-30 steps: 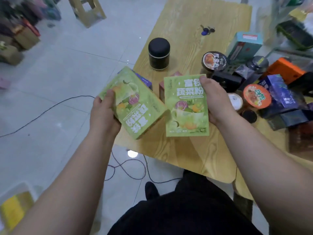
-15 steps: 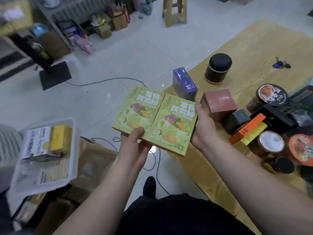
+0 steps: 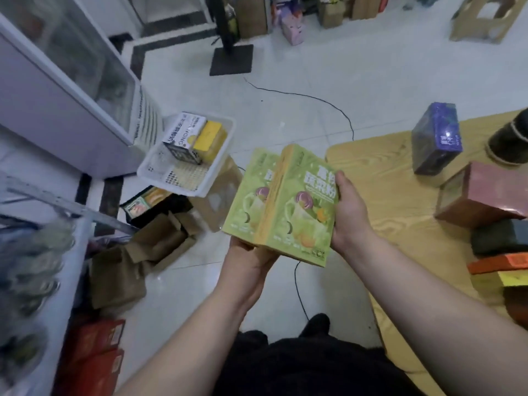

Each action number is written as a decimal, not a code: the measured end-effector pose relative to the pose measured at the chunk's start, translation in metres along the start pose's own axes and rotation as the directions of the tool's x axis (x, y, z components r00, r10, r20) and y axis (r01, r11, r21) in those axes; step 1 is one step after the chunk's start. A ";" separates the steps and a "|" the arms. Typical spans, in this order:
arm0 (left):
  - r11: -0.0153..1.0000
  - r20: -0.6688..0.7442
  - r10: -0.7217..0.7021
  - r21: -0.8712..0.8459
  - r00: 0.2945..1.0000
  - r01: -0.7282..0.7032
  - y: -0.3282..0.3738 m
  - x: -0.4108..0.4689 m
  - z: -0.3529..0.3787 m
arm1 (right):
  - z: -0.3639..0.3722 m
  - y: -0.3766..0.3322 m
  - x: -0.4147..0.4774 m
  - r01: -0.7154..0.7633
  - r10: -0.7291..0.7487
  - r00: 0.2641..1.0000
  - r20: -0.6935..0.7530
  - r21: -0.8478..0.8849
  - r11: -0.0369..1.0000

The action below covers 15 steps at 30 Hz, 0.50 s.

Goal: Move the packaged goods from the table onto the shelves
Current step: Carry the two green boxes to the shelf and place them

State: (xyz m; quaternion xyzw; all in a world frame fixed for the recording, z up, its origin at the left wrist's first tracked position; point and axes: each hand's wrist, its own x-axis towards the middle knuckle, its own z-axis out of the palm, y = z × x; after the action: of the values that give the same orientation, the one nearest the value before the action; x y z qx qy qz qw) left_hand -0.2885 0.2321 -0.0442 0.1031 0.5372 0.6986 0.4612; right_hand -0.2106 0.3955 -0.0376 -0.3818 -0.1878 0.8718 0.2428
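Item: two green printed cartons, each showing a cup and vegetables, held side by side in the air above the tiled floor, just left of the wooden table's (image 3: 380, 172) rounded corner. Front carton (image 3: 304, 207): upright, face toward the camera, its left edge overlapping the rear carton (image 3: 250, 195). Right hand (image 3: 350, 212): clamped on the front carton's right edge, thumb laid on the printed face. Left hand (image 3: 248, 261): closed under the bottom edges of the pair, bearing them from below; its fingers are hidden behind the cartons. The hands are apart, one at each side of the pair.

On the table: a blue box (image 3: 437, 138) standing on end near the far edge; a dark round jar (image 3: 511, 138) beside it, cut by the frame; a reddish-brown box (image 3: 483, 195); nearer, a dark grey box (image 3: 500, 238) and an orange box (image 3: 497, 262), with a yellow pack (image 3: 514, 277) touching the orange one.

On the floor: a white perforated basket (image 3: 171, 187), tilted, holding a white lettered box (image 3: 184, 135) and a yellow box (image 3: 210, 138); open brown cardboard cartons (image 3: 160, 238) below it; red boxes (image 3: 94, 347) at lower left; a black cable (image 3: 314, 98) trailing across the tiles.

At left: a glass-fronted cabinet (image 3: 65, 90), and below it a white shelf (image 3: 68, 281) whose blurred contents cannot be identified.
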 end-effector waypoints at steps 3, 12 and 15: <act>0.998 0.017 0.065 0.023 0.998 -0.065 0.010 -0.035 -0.034 | 0.024 0.025 -0.008 -0.014 0.013 1.000 -0.016 -0.111 0.994; 0.998 -0.351 0.026 -0.044 0.936 -0.044 0.065 -0.162 -0.175 | 0.104 0.147 -0.075 -0.089 0.126 0.990 0.055 -0.442 0.893; 0.999 -0.368 0.007 0.049 0.930 0.012 0.074 -0.218 -0.229 | 0.127 0.207 -0.117 -0.117 0.206 0.973 0.104 -0.549 0.828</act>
State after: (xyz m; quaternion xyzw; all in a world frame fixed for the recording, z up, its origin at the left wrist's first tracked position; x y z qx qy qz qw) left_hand -0.3536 -0.0821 0.0032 -0.0187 0.6318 0.6912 0.3504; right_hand -0.2954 0.1430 0.0045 -0.3785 -0.4106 0.8288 0.0354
